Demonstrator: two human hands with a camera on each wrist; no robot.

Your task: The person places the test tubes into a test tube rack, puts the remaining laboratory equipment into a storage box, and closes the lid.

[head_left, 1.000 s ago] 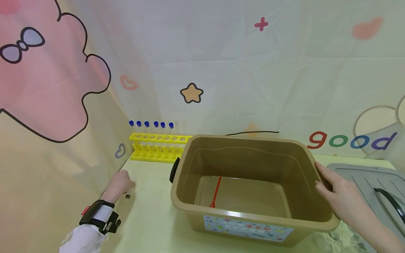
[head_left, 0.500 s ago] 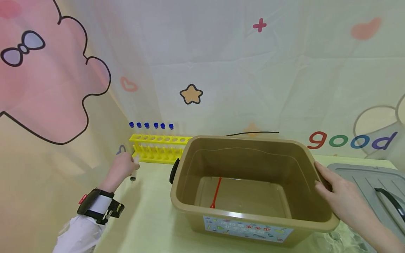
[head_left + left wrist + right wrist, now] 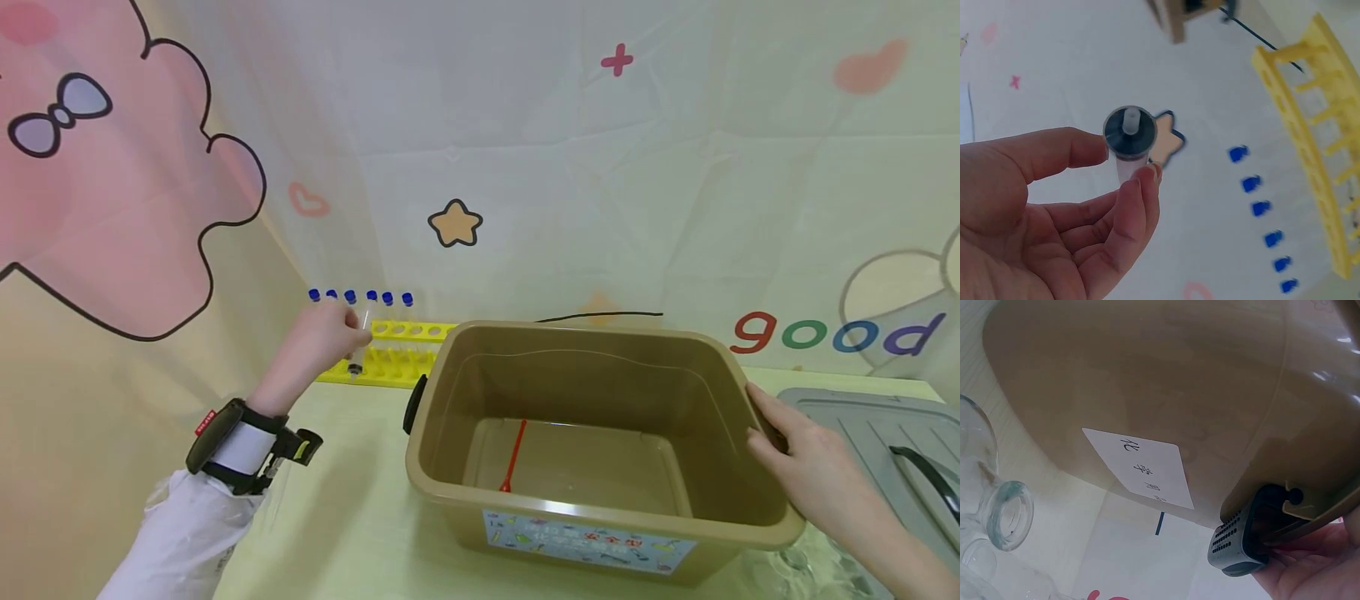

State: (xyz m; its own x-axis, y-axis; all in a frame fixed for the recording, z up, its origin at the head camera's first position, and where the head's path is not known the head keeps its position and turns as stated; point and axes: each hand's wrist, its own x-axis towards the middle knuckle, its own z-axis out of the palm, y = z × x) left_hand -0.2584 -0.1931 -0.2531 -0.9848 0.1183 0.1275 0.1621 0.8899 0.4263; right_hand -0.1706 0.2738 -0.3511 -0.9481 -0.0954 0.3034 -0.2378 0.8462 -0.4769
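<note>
Up and to the left in the head view, my left hand [image 3: 322, 337] pinches a clear syringe [image 3: 357, 360] between thumb and fingers. Its nozzle and dark plunger seal face the left wrist camera, where the syringe [image 3: 1130, 132] shows end-on. Behind it stands a yellow test tube rack [image 3: 408, 331] holding several blue-capped tubes [image 3: 407, 298], partly covered by the hand. My right hand [image 3: 813, 467] grips the right rim of a tan plastic bin [image 3: 600, 514], beside its black side handle [image 3: 1235, 540]. Inside the bin lies a thin red stick with a widened end [image 3: 514, 457].
A grey lid [image 3: 840, 417] with a black handle lies at the right. Clear glassware [image 3: 1010, 515] stands close by the bin's right side, near the table's front. The bin's left black handle [image 3: 414, 404] faces the rack. A printed cloth [image 3: 540, 208] hangs behind the table.
My left hand has risen with the syringe, moving away from me and to the right, from the left side of the table to in front of the rack. The right hand stays on the bin.
</note>
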